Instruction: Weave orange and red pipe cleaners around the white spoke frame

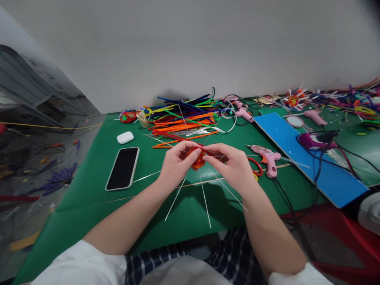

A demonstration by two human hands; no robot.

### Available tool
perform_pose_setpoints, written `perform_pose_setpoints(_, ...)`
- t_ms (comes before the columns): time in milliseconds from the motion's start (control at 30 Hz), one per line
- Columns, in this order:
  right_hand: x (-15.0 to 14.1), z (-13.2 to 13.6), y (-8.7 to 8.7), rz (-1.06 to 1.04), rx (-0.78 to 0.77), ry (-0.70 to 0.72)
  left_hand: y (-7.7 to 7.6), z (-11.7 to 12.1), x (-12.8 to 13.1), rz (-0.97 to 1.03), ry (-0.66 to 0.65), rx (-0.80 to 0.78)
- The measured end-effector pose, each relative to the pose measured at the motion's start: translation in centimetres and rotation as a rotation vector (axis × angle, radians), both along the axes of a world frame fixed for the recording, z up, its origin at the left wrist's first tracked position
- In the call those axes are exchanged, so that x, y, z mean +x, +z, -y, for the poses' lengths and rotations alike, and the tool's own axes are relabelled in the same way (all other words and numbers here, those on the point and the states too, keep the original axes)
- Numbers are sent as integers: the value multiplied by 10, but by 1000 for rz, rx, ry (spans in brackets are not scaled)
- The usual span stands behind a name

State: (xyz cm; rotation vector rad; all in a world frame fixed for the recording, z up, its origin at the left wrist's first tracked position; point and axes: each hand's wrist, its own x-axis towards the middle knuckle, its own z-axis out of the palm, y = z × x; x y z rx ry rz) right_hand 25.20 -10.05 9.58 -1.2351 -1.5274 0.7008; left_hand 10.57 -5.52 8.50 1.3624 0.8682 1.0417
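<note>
Both hands meet over the green table around a small orange and red pipe-cleaner piece (196,162), from which several thin pale rods (205,200) radiate outward. My left hand (178,162) pinches its left side, thumb on top. With fingertips pressed together, my right hand (230,162) grips a red pipe cleaner (184,138) where it meets the piece; its loose length runs up to the left. The fingers hide part of the centre. Just beyond lies a pile of orange pipe cleaners (190,123). Right of my right hand are red-handled scissors (257,167), partly hidden.
A phone (122,168) and a white earbud case (125,137) lie at left on the table (95,213). On the right are a pink glue gun (268,158) with its cord, a blue board (299,150) and a purple tool (316,140). A wall rises behind.
</note>
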Motion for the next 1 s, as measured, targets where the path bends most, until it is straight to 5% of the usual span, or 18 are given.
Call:
perform_pose_setpoints(633,-3,-2,0,-13,-70,-66,-1,3,1,-60,63,2)
perform_pose_setpoints(1000,0,-4,-4,-121,-116,-24,1,5,2,-25,-31,-15)
